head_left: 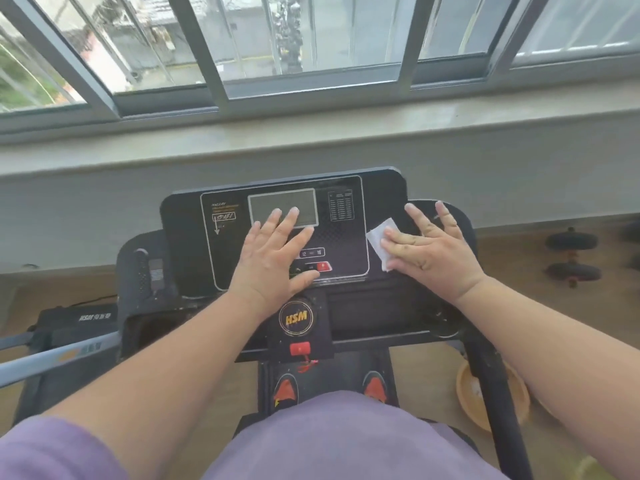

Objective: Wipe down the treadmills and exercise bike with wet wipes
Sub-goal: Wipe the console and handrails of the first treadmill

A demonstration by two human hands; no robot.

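Note:
A black treadmill console (pixel 187 244) with a grey display and a red button fills the middle of the head view. My left hand (pixel 273 254) lies flat on its panel, straight fingers reaching onto the lower edge of the display. My right hand (pixel 431 245) presses a white wet wipe (pixel 377 237) flat against the console's right side, fingers spread. The wipe sticks out to the left from under my fingers.
A window sill and grey window frames run just behind the console. A second treadmill (pixel 69 327) stands at the left. Black dumbbells (pixel 571 258) lie on the floor at the right. An orange basin (pixel 467 393) sits behind the right handrail post (pixel 498 393).

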